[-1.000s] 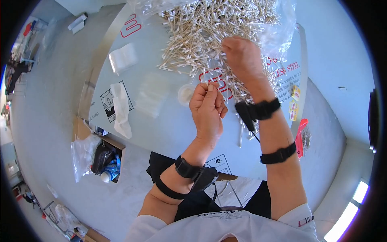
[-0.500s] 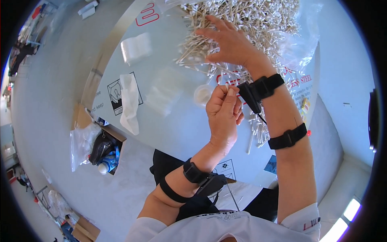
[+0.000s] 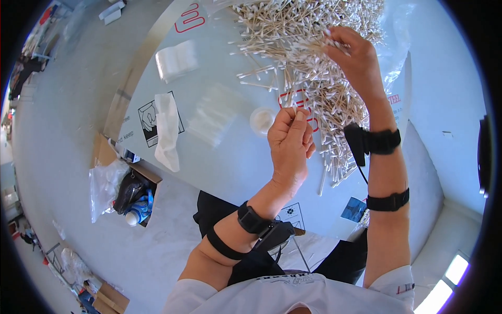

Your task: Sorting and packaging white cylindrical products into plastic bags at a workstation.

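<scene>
A big heap of cotton swabs (image 3: 298,31), pale sticks with white tips, spreads over the far and right part of the table. Above its right side my right hand (image 3: 361,63) is closed, with a few swabs pinched between thumb and fingers. My left hand (image 3: 289,146) is curled shut at the heap's near edge. White swab tips show between its thumb and forefinger; how many it holds is hidden in the fist. Just left of that hand stands a small round whitish cup or lid (image 3: 262,121).
Clear plastic packs (image 3: 177,61) and a blurry translucent stack (image 3: 212,116) lie on the table's left, beside a white strip (image 3: 167,132). Clear plastic sheeting (image 3: 400,36) borders the heap. A carton (image 3: 153,175) with a bottle stands below the left edge. A blue-covered notebook (image 3: 354,209) lies near right.
My right hand has moved right from over the heap's left part, its spread fingers now closed on swabs. My left hand has stayed almost in place.
</scene>
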`<control>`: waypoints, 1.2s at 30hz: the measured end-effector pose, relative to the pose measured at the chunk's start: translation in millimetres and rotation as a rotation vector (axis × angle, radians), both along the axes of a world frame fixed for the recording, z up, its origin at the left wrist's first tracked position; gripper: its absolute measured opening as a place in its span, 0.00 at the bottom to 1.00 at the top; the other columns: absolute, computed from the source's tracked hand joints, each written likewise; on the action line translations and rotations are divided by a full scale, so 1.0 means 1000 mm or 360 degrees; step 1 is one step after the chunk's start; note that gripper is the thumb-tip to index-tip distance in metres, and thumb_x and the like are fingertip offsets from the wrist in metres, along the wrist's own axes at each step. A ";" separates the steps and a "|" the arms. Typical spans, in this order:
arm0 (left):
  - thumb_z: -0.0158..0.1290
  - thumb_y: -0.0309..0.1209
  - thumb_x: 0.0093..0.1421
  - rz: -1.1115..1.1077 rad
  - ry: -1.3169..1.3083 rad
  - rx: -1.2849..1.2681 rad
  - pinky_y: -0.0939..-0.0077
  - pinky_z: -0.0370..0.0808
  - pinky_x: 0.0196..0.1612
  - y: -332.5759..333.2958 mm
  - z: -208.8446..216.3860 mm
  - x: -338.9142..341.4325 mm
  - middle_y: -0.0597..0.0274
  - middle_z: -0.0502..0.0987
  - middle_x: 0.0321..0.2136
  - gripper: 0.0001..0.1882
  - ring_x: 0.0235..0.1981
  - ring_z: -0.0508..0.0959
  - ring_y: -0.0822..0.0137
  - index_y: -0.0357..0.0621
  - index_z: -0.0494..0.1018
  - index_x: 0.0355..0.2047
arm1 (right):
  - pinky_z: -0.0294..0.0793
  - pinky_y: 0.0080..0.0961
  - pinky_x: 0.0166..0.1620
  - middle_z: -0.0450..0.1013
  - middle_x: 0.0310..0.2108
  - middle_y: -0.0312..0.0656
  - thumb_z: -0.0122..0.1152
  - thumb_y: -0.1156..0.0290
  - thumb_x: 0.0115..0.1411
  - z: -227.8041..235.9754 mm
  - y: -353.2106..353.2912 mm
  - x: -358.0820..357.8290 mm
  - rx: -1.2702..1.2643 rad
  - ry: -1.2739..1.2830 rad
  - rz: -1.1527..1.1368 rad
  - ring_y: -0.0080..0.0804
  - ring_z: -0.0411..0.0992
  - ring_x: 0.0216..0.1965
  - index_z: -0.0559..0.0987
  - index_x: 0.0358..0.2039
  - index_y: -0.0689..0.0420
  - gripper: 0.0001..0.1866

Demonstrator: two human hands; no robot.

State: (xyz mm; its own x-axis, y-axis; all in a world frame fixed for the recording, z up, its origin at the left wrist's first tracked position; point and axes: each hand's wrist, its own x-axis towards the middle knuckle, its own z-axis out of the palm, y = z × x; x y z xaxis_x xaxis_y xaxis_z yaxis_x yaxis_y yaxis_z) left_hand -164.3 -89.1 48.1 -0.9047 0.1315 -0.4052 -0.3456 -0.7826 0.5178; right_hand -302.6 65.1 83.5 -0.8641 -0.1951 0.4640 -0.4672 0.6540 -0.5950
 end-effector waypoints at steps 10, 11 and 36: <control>0.45 0.31 0.68 -0.0009 0.0046 0.0039 0.84 0.54 0.19 -0.005 -0.001 0.001 0.74 0.59 0.17 0.06 0.17 0.56 0.81 0.45 0.69 0.36 | 0.71 0.25 0.49 0.78 0.40 0.43 0.64 0.79 0.51 0.018 0.033 0.101 0.0044 -0.0492 -0.0263 0.31 0.76 0.43 0.79 0.33 0.63 0.08; 0.45 0.31 0.68 -0.0002 0.0033 0.0045 0.84 0.55 0.19 -0.004 -0.001 0.001 0.74 0.59 0.17 0.06 0.17 0.56 0.81 0.44 0.69 0.36 | 0.71 0.25 0.49 0.78 0.40 0.43 0.64 0.79 0.51 0.020 0.035 0.106 0.0054 -0.0486 -0.0278 0.31 0.76 0.43 0.79 0.33 0.63 0.08; 0.45 0.33 0.69 -0.0107 0.0016 -0.0031 0.84 0.56 0.19 0.000 -0.007 0.001 0.73 0.60 0.17 0.07 0.17 0.58 0.80 0.44 0.68 0.35 | 0.75 0.34 0.46 0.76 0.42 0.52 0.65 0.74 0.50 0.008 0.011 0.108 0.0041 -0.0369 -0.0095 0.48 0.75 0.42 0.79 0.38 0.62 0.13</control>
State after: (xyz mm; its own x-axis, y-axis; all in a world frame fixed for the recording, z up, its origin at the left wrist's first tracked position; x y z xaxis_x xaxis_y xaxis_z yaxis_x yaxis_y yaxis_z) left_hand -163.7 -89.3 41.6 -0.8981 0.1841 -0.3995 -0.3918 -0.7476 0.5362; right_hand -194.9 75.7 91.0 -0.9573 -0.1495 0.2474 -0.2799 0.6927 -0.6647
